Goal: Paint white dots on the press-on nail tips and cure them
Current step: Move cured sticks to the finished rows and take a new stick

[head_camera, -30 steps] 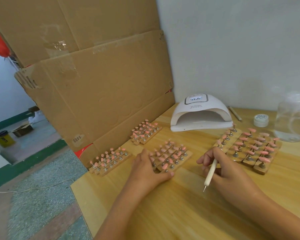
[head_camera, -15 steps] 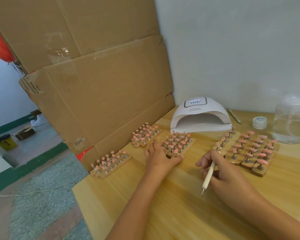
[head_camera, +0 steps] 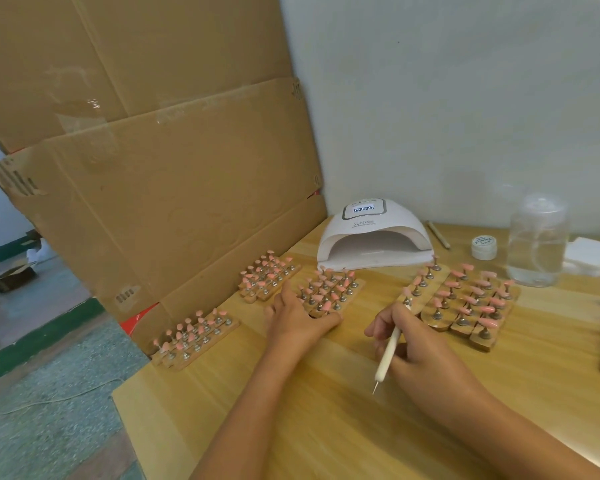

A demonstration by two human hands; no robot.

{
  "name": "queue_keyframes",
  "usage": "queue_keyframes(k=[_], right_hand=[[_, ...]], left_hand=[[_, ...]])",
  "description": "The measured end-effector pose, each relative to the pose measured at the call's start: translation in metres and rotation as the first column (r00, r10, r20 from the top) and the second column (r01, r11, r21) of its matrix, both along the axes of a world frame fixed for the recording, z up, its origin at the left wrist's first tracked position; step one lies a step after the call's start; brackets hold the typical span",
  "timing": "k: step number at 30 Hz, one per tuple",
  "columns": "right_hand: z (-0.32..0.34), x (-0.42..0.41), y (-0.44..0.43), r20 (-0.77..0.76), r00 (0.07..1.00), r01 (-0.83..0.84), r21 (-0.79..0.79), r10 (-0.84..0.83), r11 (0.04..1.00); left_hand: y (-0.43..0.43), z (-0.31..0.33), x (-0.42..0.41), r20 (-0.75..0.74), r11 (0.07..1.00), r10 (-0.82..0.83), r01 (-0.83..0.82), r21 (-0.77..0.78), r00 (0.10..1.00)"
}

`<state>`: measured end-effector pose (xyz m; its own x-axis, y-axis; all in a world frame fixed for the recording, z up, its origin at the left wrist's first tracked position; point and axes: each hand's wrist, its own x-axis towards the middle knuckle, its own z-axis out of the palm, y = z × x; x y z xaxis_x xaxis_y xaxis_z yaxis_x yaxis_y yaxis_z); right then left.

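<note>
Pushed nearer the lamp [head_camera: 374, 237], the pink-tipped rack [head_camera: 329, 292] meets flat left fingers [head_camera: 286, 292]; right fingers [head_camera: 383, 322] grip the dotting pen [head_camera: 388, 355].

The lamp's [head_camera: 374, 233] mouth faces the near side, but a middle rack [head_camera: 331, 292] of nail tips stands just before it, with the left hand [head_camera: 298, 317] laid flat against that rack's near edge. Left of the lamp, two side racks [head_camera: 269, 275] sit along upright cardboard [head_camera: 170, 202], which closes that side. The wall [head_camera: 465, 98] closes off behind the lamp. Right of the lamp stand a jar [head_camera: 484, 247], a bottle [head_camera: 537, 240] and a rack cluster [head_camera: 465, 303]. A bare lane of counter [head_camera: 326, 427] runs to the lamp between the cluster and the middle rack. The right hand [head_camera: 416, 344], gripping a dotting tool [head_camera: 388, 351], sits at the lane's near end.
</note>
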<state>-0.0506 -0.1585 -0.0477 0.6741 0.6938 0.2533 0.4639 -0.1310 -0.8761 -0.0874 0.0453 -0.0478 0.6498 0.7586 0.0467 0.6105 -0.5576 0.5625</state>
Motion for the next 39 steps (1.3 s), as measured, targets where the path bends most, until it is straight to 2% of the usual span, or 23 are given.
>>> queue_keyframes(k=[4, 6, 9, 13, 20, 30, 33, 35, 36, 39], right_hand=[[0.000, 0.000, -0.002, -0.012, 1.000, 0.004, -0.003, -0.004, 1.000], [0.000, 0.000, -0.001, -0.011, 1.000, 0.001, -0.005, -0.001, 1.000], [0.000, 0.000, -0.001, -0.010, 1.000, -0.001, -0.010, 0.001, 1.000], [0.000, 0.000, -0.001, -0.012, 1.000, 0.003, -0.010, -0.003, 1.000], [0.000, 0.000, -0.001, -0.013, 1.000, 0.005, 0.000, -0.006, 1.000], [0.003, -0.001, -0.002, 0.016, 1.000, -0.003, 0.001, 0.003, 1.000], [0.001, -0.001, -0.002, 0.026, 1.000, -0.007, 0.004, 0.007, 1.000], [0.001, 0.000, -0.003, 0.036, 0.999, -0.006, -0.007, 0.007, 1.000], [0.000, 0.000, -0.002, 0.036, 0.999, -0.008, -0.005, 0.008, 1.000], [0.002, 0.000, -0.002, 0.049, 0.999, -0.009, -0.008, 0.010, 1.000]], left_hand=[[-0.002, 0.007, -0.015, -0.104, 0.999, -0.037, 0.035, -0.024, 0.994], [0.004, 0.010, -0.032, -0.060, 0.999, -0.038, 0.037, -0.032, 0.997], [0.010, 0.011, -0.050, 0.077, 0.990, -0.018, 0.028, -0.137, 0.997], [0.014, 0.009, -0.044, 0.010, 0.997, 0.014, -0.014, -0.073, 1.000], [0.016, -0.001, -0.031, 0.071, 0.998, -0.002, -0.003, 0.069, 0.997], [0.010, 0.007, -0.042, 0.191, 0.999, -0.039, 0.043, -0.016, 0.981], [0.030, 0.022, -0.073, 0.261, 0.986, 0.070, -0.106, 0.128, 0.963], [0.049, 0.028, -0.104, 0.215, 0.926, 0.223, -0.275, 0.259, 0.951], [0.058, 0.029, -0.120, 0.159, 0.900, 0.310, -0.343, 0.270, 0.937], [0.077, 0.024, -0.151, 0.059, 0.898, 0.418, -0.422, 0.126, 0.907]])
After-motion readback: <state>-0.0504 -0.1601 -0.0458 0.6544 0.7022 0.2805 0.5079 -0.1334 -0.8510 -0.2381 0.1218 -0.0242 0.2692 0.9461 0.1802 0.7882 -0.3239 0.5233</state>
